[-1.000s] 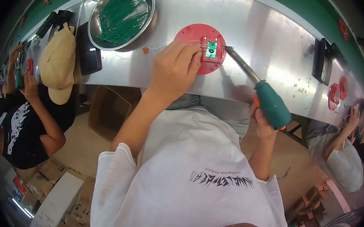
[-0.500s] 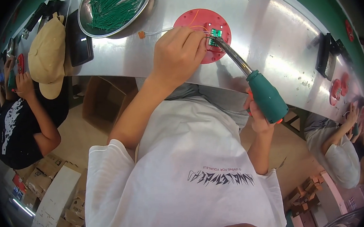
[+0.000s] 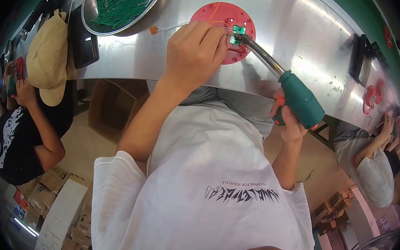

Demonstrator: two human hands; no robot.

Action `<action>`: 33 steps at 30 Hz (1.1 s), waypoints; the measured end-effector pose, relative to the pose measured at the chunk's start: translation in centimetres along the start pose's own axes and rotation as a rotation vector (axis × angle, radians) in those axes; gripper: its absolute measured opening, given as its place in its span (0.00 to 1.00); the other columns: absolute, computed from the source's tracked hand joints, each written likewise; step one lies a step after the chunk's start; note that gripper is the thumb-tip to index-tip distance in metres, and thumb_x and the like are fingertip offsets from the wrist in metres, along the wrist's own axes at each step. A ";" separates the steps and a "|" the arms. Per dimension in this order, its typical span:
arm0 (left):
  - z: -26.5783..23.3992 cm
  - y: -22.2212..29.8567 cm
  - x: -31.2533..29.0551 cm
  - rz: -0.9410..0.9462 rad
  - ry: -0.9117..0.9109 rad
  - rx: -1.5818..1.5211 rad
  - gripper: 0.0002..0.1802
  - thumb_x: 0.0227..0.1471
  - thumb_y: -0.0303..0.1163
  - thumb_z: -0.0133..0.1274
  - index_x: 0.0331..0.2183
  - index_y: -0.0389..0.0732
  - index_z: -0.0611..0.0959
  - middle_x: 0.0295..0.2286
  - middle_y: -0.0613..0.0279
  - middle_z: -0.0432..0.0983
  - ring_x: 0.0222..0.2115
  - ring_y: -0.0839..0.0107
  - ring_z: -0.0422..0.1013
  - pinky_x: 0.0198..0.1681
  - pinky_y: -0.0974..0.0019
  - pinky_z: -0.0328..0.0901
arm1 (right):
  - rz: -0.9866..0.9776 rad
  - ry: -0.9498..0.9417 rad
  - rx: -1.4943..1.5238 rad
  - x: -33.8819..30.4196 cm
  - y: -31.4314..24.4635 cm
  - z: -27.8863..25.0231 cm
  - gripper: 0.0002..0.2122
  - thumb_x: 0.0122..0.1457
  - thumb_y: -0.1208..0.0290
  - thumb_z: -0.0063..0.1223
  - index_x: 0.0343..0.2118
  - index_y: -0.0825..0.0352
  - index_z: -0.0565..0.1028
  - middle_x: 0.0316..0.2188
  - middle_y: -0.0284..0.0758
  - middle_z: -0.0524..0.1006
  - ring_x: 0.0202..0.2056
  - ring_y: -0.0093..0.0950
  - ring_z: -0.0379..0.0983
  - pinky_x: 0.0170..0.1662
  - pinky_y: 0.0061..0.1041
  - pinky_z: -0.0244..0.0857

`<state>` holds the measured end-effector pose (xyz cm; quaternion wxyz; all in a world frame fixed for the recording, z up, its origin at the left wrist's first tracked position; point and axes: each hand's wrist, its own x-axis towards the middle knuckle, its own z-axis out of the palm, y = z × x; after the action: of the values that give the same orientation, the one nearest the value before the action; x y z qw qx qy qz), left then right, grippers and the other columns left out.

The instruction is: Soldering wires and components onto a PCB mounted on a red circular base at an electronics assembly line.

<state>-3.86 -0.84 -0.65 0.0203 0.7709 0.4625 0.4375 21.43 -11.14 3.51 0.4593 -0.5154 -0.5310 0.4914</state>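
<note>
A round red fixture [image 3: 216, 16] lies on the shiny metal bench [image 3: 297, 35], with a small green circuit board [image 3: 238, 31] on its right side. My left hand [image 3: 194, 54] rests on the fixture, its fingers pinched on thin wires beside the board. My right hand [image 3: 287, 117] grips the teal handle of a soldering iron [image 3: 297, 97]. The iron's metal shaft slants up and left, and its tip touches the green board.
A steel bowl of green wires [image 3: 123, 5] stands at the bench's far left, beside a black tablet [image 3: 83, 37]. A person in a tan cap [image 3: 48, 48] works on my left, another person [image 3: 375, 171] on my right. Cardboard boxes [image 3: 50, 205] sit on the floor.
The iron's tip has moved in onto the green board. My left hand has shifted onto the red fixture and closed on the wires by the board.
</note>
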 end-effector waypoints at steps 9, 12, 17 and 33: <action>-0.1 0.1 0.0 -0.005 -0.007 0.005 0.06 0.43 0.26 0.60 0.26 0.42 0.78 0.24 0.63 0.72 0.24 0.63 0.71 0.27 0.61 0.66 | -0.099 0.003 0.012 0.1 0.7 -0.8 0.23 0.57 0.65 0.51 0.49 0.81 0.72 0.36 0.49 0.77 0.20 0.29 0.72 0.31 0.28 0.65; -0.1 -0.1 0.0 -0.005 -0.011 0.004 0.06 0.43 0.26 0.60 0.26 0.42 0.78 0.24 0.63 0.72 0.24 0.62 0.71 0.27 0.61 0.66 | -0.076 0.007 0.103 -0.2 0.6 -0.3 0.20 0.59 0.65 0.57 0.48 0.76 0.75 0.40 0.40 0.79 0.22 0.24 0.71 0.25 0.22 0.61; -0.1 0.0 0.1 -0.005 -0.001 -0.001 0.06 0.43 0.26 0.60 0.27 0.42 0.79 0.24 0.63 0.73 0.24 0.62 0.71 0.27 0.61 0.66 | -0.095 0.017 0.122 -0.3 0.5 -0.4 0.19 0.59 0.65 0.58 0.48 0.75 0.75 0.39 0.39 0.79 0.22 0.23 0.71 0.24 0.22 0.61; -0.4 -0.2 -0.1 0.033 0.004 -0.034 0.08 0.39 0.24 0.61 0.28 0.41 0.82 0.24 0.65 0.73 0.24 0.65 0.71 0.26 0.63 0.67 | -0.009 0.027 0.094 -0.3 0.4 0.0 0.18 0.52 0.70 0.63 0.43 0.77 0.77 0.30 0.39 0.79 0.22 0.24 0.73 0.30 0.23 0.68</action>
<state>-4.27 -0.98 -0.59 0.0252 0.7772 0.4421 0.4470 21.48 -11.46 3.12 0.4923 -0.4976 -0.5034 0.5066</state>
